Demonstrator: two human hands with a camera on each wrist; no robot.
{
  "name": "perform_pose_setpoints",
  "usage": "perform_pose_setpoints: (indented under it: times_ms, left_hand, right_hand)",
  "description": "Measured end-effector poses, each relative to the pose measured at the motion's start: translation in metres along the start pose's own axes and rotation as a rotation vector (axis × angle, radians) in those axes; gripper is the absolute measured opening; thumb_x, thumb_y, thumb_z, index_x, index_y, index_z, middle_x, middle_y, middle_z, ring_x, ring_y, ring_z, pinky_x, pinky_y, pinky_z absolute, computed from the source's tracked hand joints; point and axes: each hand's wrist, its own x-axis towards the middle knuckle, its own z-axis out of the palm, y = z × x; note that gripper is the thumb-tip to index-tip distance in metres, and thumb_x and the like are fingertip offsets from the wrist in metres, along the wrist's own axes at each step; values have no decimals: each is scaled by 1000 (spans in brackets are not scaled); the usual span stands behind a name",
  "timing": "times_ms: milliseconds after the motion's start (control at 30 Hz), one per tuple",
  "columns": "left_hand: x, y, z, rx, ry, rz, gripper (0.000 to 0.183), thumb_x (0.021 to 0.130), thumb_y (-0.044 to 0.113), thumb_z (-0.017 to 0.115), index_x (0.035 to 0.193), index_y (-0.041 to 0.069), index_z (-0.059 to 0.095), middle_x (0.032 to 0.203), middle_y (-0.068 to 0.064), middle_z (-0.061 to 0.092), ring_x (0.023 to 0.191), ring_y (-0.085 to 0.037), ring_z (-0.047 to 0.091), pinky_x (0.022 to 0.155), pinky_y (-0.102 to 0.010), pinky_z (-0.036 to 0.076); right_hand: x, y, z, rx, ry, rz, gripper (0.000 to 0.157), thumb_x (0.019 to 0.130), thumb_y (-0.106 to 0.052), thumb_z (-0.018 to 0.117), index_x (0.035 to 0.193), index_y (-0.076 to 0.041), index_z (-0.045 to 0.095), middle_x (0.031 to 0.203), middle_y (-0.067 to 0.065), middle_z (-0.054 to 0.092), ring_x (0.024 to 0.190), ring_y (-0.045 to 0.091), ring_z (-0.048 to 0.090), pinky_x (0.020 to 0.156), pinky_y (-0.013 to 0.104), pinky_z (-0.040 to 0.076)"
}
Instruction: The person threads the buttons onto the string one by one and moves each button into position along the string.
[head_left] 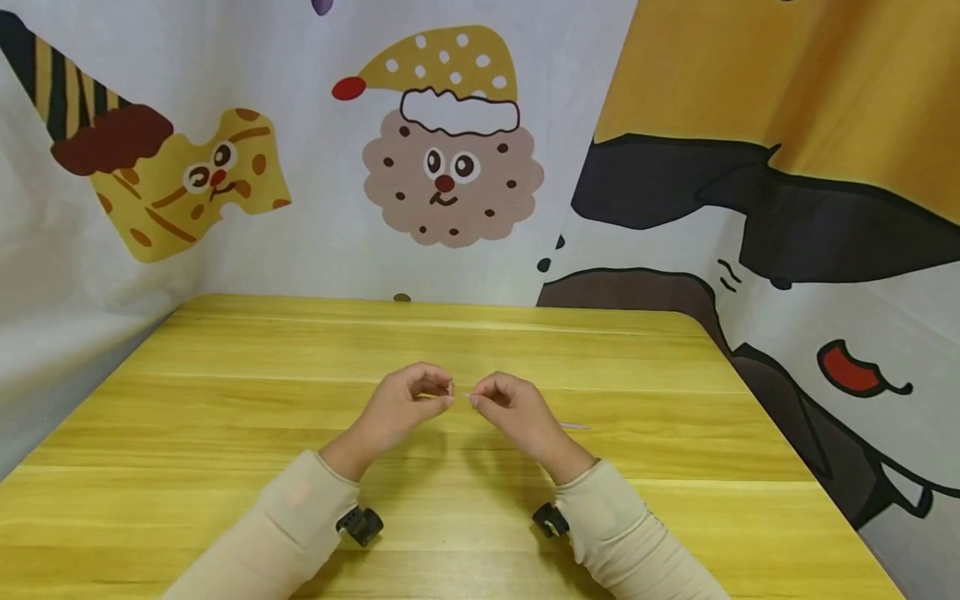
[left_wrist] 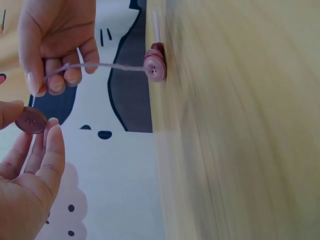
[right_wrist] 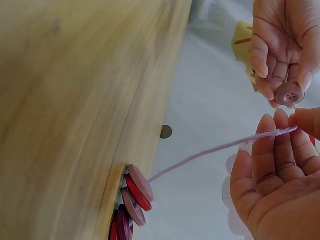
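A brownish-pink four-hole button (left_wrist: 31, 120) is pinched between thumb and fingers of my left hand (head_left: 405, 404). Facing it, my right hand (head_left: 521, 417) pinches the end of a light purple yarn (right_wrist: 215, 149) between thumb and forefinger. A thin, pale tip (right_wrist: 295, 106) stretches from those fingertips to the button's edge. From the right hand the yarn runs down to several strung buttons (right_wrist: 140, 183) in pink, red and dark red, leaning against each other on the tabletop. My hands hide those buttons in the head view.
Under both hands is a yellow wood-grain table (head_left: 262, 417). The yarn's tail (head_left: 575, 426) lies on it, right of the right hand. A white curtain (head_left: 300, 250) with cartoon prints hangs behind and along the sides. Black straps with small cameras (head_left: 362, 525) sit at both wrists.
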Motion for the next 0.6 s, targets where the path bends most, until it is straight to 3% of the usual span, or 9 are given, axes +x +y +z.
perform_pose_setpoints:
  times_ms: [600]
  left_hand:
    - [-2,6,7,-34,-24,-2,25,91,8,65,115,2,61,107,-10,64,104,-25,61,86,-38,52]
  right_hand:
    - [-1,-1,1,5,9,-4,12,95,-12,62,97,0,65,91,7,64,81,15,55,75,30,47]
